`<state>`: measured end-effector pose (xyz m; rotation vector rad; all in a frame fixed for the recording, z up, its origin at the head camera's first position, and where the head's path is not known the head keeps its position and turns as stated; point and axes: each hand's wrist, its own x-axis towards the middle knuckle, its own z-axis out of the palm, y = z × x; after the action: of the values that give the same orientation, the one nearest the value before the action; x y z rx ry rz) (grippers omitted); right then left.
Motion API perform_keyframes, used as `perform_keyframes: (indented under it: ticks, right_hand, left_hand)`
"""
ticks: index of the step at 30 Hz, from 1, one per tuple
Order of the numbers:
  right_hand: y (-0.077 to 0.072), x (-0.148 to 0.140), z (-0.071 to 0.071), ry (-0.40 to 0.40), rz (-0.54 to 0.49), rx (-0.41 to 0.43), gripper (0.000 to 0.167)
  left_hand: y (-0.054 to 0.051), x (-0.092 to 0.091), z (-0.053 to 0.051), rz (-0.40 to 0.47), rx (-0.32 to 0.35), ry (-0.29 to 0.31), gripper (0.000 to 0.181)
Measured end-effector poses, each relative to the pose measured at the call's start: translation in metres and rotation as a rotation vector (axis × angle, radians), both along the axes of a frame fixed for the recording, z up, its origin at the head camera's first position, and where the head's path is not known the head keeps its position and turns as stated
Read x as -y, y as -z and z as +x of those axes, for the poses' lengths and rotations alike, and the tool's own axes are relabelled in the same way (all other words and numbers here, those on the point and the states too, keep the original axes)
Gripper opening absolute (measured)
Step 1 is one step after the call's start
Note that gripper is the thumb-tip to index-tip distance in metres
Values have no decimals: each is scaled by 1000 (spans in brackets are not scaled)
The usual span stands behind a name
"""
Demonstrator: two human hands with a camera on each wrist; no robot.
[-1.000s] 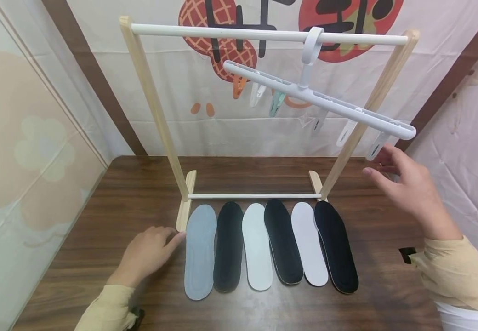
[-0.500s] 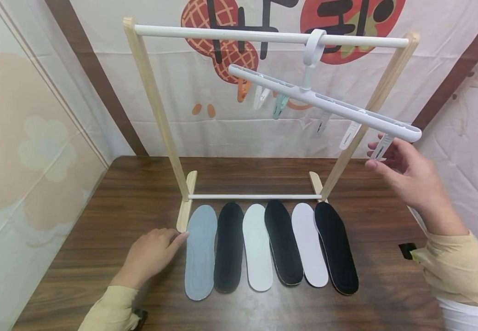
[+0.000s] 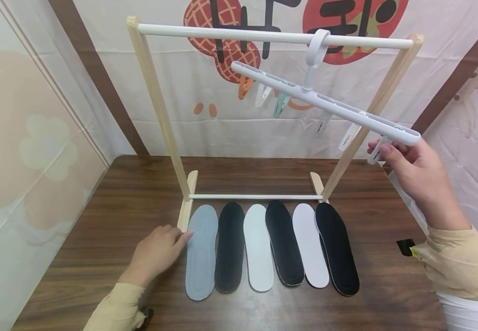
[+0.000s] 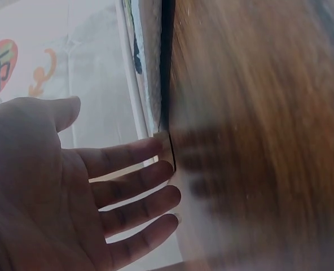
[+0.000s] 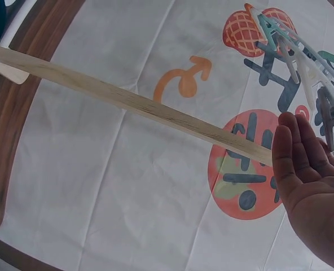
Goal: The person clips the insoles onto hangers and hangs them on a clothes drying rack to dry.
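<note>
My right hand (image 3: 423, 177) pinches the rightmost clear clothespin (image 3: 378, 151) between thumb and fingers, under the right end of a white clip hanger (image 3: 326, 102). In the right wrist view, the fingers of my right hand (image 5: 313, 180) lie extended beside the clothespin (image 5: 326, 121); the thumb is hidden. At the lower left, my left hand (image 3: 156, 255) rests beside the grey insole (image 3: 202, 253), its thumb near the insole's edge. The left wrist view has the fingers of my left hand (image 4: 88, 186) loosely extended by the rack's foot, holding nothing.
A wooden rack (image 3: 164, 115) with a white top bar (image 3: 222, 32) carries the hanger. More clothespins, such as an orange one (image 3: 245, 87) and a green one (image 3: 281, 105), hang on it. Several insoles, including a white one (image 3: 258, 248) and a black one (image 3: 338, 250), lie in a row on the table (image 3: 110, 202).
My right hand has come from beside the rightmost clothespin to pinching it, its thumb moving up onto the clip. The hanger has swayed slightly. My left hand has shifted slightly right.
</note>
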<state>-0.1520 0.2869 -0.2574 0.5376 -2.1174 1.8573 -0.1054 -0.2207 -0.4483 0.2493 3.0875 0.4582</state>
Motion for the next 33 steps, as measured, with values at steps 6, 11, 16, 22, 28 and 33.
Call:
perform_keyframes:
  ticks: [6, 11, 16, 22, 28, 33]
  right_hand:
    - [-2, 1, 0, 6, -7, -9, 26]
    - [-4, 2, 1, 42, 52, 9, 26]
    - [-4, 5, 1, 71, 77, 28, 25]
    - [-4, 6, 1, 90, 53, 58, 26]
    - [-4, 7, 2, 121, 135, 74, 28]
    - [-4, 9, 5, 129, 127, 83, 30]
  left_hand:
    - [1, -6, -1, -12, 27, 5, 61]
    - [1, -10, -3, -20, 61, -5, 59]
    - [3, -13, -4, -5, 112, -28, 56]
    - [5, -17, -4, 26, 137, -48, 53]
    - [6, -21, -5, 37, 132, -63, 45]
    - [4, -25, -5, 32, 150, -84, 41]
